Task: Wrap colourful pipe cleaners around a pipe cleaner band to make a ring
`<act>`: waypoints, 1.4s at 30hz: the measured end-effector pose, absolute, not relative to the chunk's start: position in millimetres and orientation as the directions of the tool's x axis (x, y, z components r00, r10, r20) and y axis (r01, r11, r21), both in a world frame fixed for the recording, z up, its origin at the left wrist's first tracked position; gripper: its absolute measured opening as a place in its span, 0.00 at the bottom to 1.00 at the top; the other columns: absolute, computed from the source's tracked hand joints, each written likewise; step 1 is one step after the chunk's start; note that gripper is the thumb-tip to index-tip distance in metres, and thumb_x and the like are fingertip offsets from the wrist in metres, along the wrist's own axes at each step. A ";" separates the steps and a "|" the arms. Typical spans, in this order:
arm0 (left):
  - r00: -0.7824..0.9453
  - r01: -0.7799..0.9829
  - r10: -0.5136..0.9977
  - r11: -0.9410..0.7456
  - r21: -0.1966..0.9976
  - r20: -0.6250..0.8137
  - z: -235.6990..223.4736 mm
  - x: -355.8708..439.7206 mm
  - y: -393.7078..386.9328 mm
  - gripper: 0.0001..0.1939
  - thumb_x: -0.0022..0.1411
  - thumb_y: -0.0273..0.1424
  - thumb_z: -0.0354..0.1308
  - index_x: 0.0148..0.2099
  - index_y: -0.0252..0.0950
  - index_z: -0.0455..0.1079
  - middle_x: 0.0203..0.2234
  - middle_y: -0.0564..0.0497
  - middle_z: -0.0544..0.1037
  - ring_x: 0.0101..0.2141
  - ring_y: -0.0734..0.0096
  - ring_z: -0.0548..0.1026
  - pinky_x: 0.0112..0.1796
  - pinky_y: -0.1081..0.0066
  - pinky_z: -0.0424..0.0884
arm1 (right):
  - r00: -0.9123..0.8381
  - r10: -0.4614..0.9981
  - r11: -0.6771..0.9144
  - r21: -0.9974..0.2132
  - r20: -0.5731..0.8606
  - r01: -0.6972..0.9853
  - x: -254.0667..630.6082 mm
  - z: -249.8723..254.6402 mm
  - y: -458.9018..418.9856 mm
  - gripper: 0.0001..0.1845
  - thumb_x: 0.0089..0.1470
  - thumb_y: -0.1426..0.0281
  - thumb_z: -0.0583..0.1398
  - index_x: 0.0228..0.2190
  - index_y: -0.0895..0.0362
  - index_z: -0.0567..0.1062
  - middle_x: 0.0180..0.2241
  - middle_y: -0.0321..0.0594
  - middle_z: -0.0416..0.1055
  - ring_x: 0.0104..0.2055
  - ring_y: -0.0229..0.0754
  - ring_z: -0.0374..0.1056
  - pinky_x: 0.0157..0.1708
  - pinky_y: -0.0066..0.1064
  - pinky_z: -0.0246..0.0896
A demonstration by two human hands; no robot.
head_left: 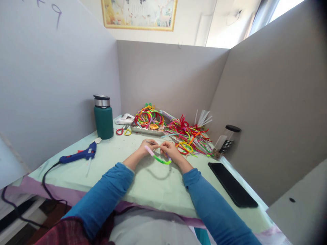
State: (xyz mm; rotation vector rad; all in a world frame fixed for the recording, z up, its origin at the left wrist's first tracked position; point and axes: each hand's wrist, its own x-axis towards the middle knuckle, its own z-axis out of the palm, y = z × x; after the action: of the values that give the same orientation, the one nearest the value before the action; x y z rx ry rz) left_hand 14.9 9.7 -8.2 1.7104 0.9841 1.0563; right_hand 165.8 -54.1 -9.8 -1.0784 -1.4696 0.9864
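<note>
A curved pipe cleaner (162,161) hangs in an open loop below my two hands, just above the tabletop. Its colours run from pale pink and white through bright green to lilac. My left hand (148,146) is closed in a pinch, with its fingertips meeting those of the other hand near one end of the strip. A thin dark object lies along the left fingers, too small to name. Fingers of my right hand (170,150) are pinched on the pipe cleaner at its lilac end. The exact grip points are partly hidden by the fingers.
Behind my hands, a metal tray (147,131) holds colourful pipe-cleaner rings, beside a heap of loose pipe cleaners (187,131). At left are a green bottle (103,120) and a corded blue glue gun (79,156). A black phone (231,183) lies right; grey partitions (168,75) enclose the table.
</note>
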 end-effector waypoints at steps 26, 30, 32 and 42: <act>0.330 0.247 0.934 -0.229 0.942 0.140 -7.4 12.8 9.0 0.10 0.42 0.31 0.69 0.26 0.30 0.74 0.10 0.55 0.66 0.15 0.78 0.63 0.19 0.76 0.58 | -0.082 0.962 0.268 -0.955 0.260 0.127 163.8 -9.8 -55.2 0.14 0.46 0.60 0.62 0.26 0.57 0.66 0.17 0.30 0.68 0.13 0.30 0.54 0.13 0.23 0.47; 0.326 0.233 0.937 -0.209 0.950 0.126 -4.9 13.3 6.0 0.09 0.44 0.29 0.68 0.26 0.30 0.74 0.09 0.56 0.65 0.14 0.78 0.63 0.18 0.76 0.58 | -0.081 0.963 0.264 -0.956 0.255 0.131 163.8 -10.8 -54.4 0.14 0.46 0.61 0.62 0.26 0.57 0.66 0.17 0.30 0.68 0.13 0.30 0.55 0.13 0.23 0.47; 0.327 0.221 0.938 -0.198 0.955 0.119 -3.7 13.9 4.8 0.08 0.43 0.28 0.68 0.26 0.30 0.74 0.08 0.56 0.65 0.14 0.78 0.64 0.19 0.76 0.58 | -0.079 0.964 0.263 -0.955 0.254 0.134 163.9 -11.2 -53.8 0.14 0.46 0.60 0.62 0.26 0.57 0.66 0.17 0.30 0.68 0.13 0.30 0.55 0.13 0.23 0.47; 0.358 0.095 0.926 -0.161 0.982 0.117 -0.1 14.5 0.5 0.10 0.41 0.27 0.70 0.25 0.30 0.72 0.12 0.54 0.70 0.14 0.79 0.64 0.18 0.77 0.58 | -0.081 0.965 0.261 -0.952 0.251 0.158 163.7 -9.7 -54.9 0.15 0.46 0.59 0.62 0.26 0.57 0.66 0.18 0.31 0.68 0.13 0.30 0.55 0.14 0.24 0.47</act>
State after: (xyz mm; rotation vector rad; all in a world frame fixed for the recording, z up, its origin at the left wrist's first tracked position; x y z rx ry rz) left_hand 14.5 0.5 -0.1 1.5518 0.9516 0.9746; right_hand 163.7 -54.9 -9.7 -1.1023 -1.4877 0.9715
